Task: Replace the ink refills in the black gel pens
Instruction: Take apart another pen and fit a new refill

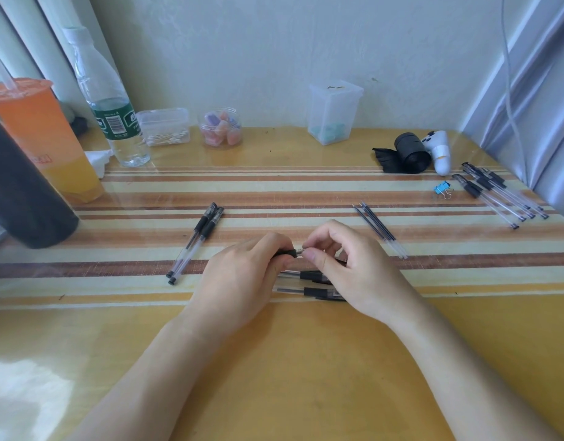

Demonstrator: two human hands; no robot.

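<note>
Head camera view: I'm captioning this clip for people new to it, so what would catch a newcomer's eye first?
Two hands meet at the middle of the striped table: the left hand holds a black gel pen while the right hand pinches its tip. At far left stands a tall orange drink beside a water bottle. Loose refills lie right of the hands, with a bundle of pens at the far right edge.
</note>
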